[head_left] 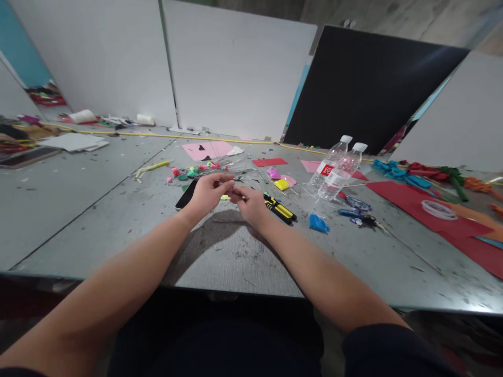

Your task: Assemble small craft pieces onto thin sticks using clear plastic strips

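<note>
My left hand (212,189) and my right hand (248,204) meet above the middle of the table, fingertips pinched together. Whatever lies between them is too small to make out. Just behind my left hand is a black phone (185,198), partly covered by it. Yellow-and-black pliers (281,208) lie right beside my right hand. A thin stick (227,220) rests on the table below my hands. Small coloured clay bits (192,172) and clear plastic lie beyond my fingers.
Two clear bottles (334,170) stand to the right. Near them are yellow (282,185) and blue (319,223) clay packets and blue-handled pliers (356,215). Red sheets (416,207) and a tape roll (439,210) lie far right. A yellow cord (188,137) runs along the back, before upright panels (236,68).
</note>
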`<state>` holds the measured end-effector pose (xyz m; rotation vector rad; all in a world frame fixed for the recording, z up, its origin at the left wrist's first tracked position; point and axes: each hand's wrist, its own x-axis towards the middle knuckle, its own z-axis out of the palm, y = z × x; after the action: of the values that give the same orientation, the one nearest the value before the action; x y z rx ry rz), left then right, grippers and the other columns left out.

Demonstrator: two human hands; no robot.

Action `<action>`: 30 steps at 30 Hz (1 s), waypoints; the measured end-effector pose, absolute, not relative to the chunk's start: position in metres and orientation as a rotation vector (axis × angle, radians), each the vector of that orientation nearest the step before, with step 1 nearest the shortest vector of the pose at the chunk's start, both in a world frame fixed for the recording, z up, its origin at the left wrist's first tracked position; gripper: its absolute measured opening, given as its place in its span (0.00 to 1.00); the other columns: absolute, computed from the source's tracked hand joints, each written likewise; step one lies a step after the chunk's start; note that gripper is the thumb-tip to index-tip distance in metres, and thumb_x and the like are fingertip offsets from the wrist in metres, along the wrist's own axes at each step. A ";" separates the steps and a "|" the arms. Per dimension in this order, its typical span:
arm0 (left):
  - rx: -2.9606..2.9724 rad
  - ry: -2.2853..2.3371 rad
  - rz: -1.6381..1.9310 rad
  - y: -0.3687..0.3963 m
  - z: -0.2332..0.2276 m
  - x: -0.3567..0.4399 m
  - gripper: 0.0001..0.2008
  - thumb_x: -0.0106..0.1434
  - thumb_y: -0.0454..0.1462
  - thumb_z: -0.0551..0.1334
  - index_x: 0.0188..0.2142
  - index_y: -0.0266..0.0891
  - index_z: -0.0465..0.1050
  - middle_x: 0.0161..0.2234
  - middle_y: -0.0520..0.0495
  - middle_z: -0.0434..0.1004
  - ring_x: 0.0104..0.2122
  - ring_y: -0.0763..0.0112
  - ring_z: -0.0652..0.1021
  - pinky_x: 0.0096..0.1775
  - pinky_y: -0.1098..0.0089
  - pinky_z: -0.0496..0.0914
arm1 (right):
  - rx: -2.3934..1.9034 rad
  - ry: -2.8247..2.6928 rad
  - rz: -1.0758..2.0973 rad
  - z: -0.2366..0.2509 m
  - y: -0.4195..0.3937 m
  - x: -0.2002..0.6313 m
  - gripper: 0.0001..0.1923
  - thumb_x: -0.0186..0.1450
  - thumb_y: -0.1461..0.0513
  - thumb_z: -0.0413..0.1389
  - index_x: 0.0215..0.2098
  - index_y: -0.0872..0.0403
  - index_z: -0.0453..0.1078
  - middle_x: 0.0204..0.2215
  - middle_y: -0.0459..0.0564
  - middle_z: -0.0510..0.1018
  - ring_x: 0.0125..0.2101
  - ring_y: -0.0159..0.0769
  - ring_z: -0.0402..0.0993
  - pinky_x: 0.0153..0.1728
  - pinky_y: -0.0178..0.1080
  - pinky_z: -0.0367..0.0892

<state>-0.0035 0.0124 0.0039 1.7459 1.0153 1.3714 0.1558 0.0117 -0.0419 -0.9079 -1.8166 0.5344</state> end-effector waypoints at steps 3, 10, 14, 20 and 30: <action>1.740 0.923 1.437 0.010 0.005 -0.001 0.14 0.56 0.45 0.70 0.36 0.36 0.80 0.30 0.46 0.81 0.36 0.64 0.81 0.41 0.64 0.77 | -0.928 -1.807 0.481 -0.039 0.009 0.155 0.09 0.67 0.56 0.55 0.36 0.48 0.77 0.35 0.49 0.82 0.36 0.43 0.78 0.45 0.46 0.74; 1.766 1.003 1.347 0.012 0.004 -0.002 0.15 0.54 0.44 0.72 0.35 0.35 0.82 0.33 0.43 0.84 0.34 0.65 0.81 0.41 0.63 0.77 | -0.864 -1.806 0.547 -0.039 0.009 0.155 0.08 0.67 0.58 0.55 0.36 0.49 0.76 0.36 0.48 0.82 0.38 0.41 0.77 0.46 0.44 0.72; 1.808 1.017 1.259 0.013 0.001 -0.003 0.14 0.54 0.44 0.72 0.34 0.35 0.82 0.32 0.44 0.84 0.32 0.66 0.81 0.38 0.63 0.77 | -0.940 -1.903 0.503 -0.041 0.009 0.160 0.09 0.67 0.61 0.53 0.37 0.52 0.76 0.35 0.49 0.82 0.37 0.40 0.76 0.44 0.42 0.70; 1.803 1.001 1.325 0.023 0.002 -0.010 0.18 0.54 0.43 0.73 0.43 0.37 0.80 0.35 0.44 0.82 0.31 0.70 0.78 0.35 0.68 0.74 | -1.014 -2.036 0.298 -0.025 0.012 0.181 0.09 0.68 0.63 0.54 0.36 0.55 0.77 0.31 0.50 0.81 0.33 0.38 0.73 0.38 0.39 0.66; 2.119 1.478 1.634 0.039 0.016 -0.035 0.04 0.61 0.38 0.66 0.33 0.39 0.75 0.30 0.48 0.76 0.31 0.71 0.73 0.36 0.69 0.69 | -1.423 -2.484 -0.123 -0.019 0.025 0.215 0.12 0.69 0.66 0.54 0.41 0.55 0.81 0.40 0.57 0.80 0.44 0.45 0.75 0.41 0.41 0.65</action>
<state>-0.0346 0.0388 0.0161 2.1195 1.4776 1.6340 0.2152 0.0253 -0.0186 -1.4232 -2.4839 -0.1226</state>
